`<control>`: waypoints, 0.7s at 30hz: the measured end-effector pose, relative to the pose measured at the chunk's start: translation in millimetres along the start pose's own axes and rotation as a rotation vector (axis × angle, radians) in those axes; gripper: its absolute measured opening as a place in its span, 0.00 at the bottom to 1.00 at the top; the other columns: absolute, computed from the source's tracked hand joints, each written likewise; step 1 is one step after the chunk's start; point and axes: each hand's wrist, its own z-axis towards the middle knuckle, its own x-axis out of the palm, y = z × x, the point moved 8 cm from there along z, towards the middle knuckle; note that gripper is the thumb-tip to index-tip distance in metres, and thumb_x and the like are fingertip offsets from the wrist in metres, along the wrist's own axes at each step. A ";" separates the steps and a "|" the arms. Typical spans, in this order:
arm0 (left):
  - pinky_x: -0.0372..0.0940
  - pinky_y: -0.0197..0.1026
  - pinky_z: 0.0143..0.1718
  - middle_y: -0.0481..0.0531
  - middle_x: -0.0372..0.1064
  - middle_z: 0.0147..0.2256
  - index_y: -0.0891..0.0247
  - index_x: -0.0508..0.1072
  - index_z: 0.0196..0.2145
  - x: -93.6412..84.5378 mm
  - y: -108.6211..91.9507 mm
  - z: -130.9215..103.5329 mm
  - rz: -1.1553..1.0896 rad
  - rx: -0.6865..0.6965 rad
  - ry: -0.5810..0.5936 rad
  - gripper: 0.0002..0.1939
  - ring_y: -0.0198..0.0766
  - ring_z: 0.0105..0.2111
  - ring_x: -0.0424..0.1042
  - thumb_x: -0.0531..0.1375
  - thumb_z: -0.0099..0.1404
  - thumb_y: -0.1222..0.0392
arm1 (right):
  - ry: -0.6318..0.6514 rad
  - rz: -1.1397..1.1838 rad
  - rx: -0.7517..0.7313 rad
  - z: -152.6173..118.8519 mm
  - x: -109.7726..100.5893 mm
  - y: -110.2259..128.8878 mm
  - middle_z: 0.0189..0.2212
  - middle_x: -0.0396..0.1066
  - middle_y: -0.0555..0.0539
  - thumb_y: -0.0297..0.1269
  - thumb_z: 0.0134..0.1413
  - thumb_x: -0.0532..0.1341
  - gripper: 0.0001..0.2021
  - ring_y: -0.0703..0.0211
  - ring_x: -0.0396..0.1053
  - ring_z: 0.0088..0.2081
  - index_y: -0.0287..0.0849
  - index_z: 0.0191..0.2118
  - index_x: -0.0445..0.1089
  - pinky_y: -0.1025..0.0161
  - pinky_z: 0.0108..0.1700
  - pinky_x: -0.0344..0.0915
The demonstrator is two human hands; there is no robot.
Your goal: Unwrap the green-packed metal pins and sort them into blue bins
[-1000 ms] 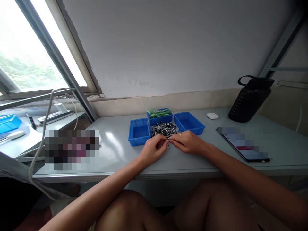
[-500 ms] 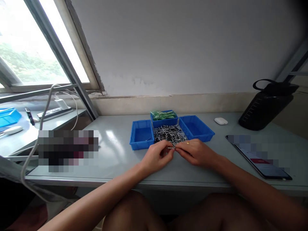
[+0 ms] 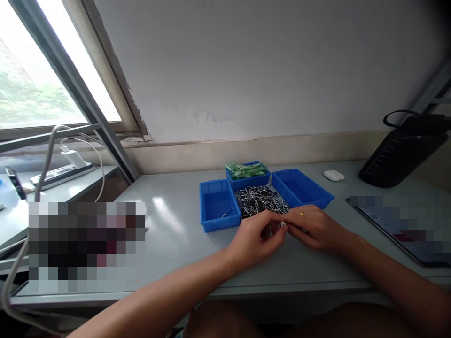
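My left hand (image 3: 259,237) and my right hand (image 3: 315,226) meet just in front of the pile, their fingertips pinched together. Between them is a small metal pin (image 3: 283,225), its round, pale end facing me; the rest is hidden by fingers. Behind the hands lies a heap of thin silver and black metal pins (image 3: 260,199), rivet-like in shape. A blue bin (image 3: 220,220) on the left holds what looks like a single such pin (image 3: 226,212). To the right of the heap sits another blue bin (image 3: 303,188), partly behind my right hand.
A third blue bin (image 3: 248,180) at the back holds green plastic packets (image 3: 246,170). On the right are a white earbud case (image 3: 333,175), a black bottle (image 3: 401,155) and a phone or tablet (image 3: 398,234). A blurred-out patch covers the left side, near a power strip (image 3: 61,173).
The view has shifted somewhat. Both hands have moved right and a little nearer me, relative to the bins. The pin, earlier seen side-on, now shows its round end.
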 end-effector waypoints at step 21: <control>0.60 0.33 0.26 0.47 0.65 0.25 0.63 0.68 0.37 3.0 -5.3 0.1 0.237 0.071 0.007 0.07 0.30 0.24 0.63 0.53 0.63 0.59 | -0.029 -0.055 0.012 -4.7 -0.8 3.2 0.23 0.69 0.48 0.33 0.61 0.50 0.12 0.63 0.67 0.26 0.40 0.31 0.67 0.66 0.30 0.57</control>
